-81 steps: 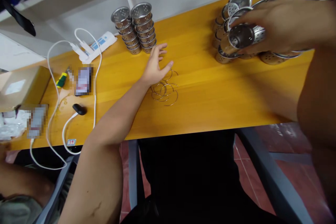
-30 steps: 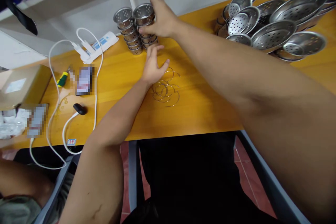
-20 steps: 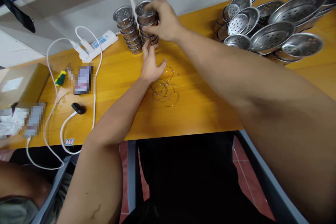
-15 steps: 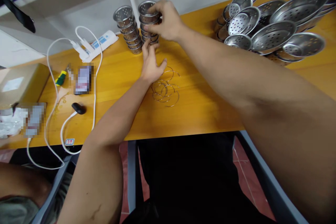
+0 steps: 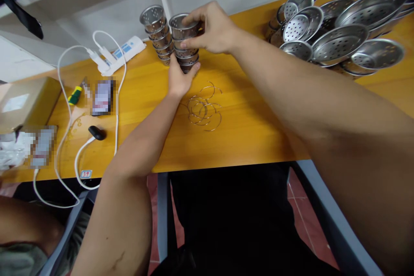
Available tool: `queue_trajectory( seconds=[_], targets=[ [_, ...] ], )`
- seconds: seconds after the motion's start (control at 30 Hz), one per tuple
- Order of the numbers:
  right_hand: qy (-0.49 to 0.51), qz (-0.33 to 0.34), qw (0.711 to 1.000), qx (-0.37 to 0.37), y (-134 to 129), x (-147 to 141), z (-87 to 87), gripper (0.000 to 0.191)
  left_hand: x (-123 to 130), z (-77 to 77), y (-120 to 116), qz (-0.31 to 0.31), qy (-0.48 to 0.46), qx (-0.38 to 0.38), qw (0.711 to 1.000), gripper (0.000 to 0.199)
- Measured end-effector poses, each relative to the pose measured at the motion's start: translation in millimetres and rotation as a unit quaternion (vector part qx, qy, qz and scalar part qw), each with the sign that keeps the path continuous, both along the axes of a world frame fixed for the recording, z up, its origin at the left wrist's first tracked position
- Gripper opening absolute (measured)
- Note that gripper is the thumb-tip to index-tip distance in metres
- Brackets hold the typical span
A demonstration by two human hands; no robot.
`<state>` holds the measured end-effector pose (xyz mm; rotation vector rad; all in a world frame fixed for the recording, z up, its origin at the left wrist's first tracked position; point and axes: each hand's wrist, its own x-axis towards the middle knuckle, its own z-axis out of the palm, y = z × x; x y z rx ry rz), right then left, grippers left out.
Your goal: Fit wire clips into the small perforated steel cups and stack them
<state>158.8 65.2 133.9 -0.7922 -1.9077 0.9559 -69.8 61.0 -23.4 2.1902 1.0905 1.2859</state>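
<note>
Cup stack stood near back edge of worktop, left of middle. Right hand gripped it near top; left hand held base, some fingers hidden. I judged low brace plus light, even squeeze best, upright, clear of neighbouring stack.

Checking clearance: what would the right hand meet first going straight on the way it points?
Beyond the top cup it seems to grip, the right hand would likely meet the neighbouring stack of cups; depth is unclear.
</note>
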Motion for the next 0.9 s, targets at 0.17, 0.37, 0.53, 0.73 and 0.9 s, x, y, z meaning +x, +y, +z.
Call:
queue_trajectory(
  seconds=[0.17, 0.37, 0.53, 0.73, 0.9],
  targets=[
    [0.036, 0.033, 0.999, -0.003, 2, 8, -4.4, 0.114, 3, -14.6, 24, 0.048, -0.003, -0.044, 0.998, 0.111],
    [0.059, 0.024, 0.998, -0.022, 5, 15, -5.9, 0.117, -1, -15.0, 33, 0.024, 0.004, -0.068, 0.997, 0.117],
    [0.115, 0.046, 0.991, -0.053, 4, 16, -5.5, 0.111, 1, -8.0, 27, -0.020, -0.026, -0.092, 0.995, 0.118],
    [0.144, 0.078, 0.984, -0.067, -4, 24, 6.4, 0.104, 4, -6.7, 23, -0.061, -0.068, -0.101, 0.991, 0.112],
    [0.204, -0.022, 0.979, -0.017, 13, 35, 0.0, 0.116, -5, -1.3, 12, 0.025, -0.039, -0.032, 0.998, 0.111]
  ],
)
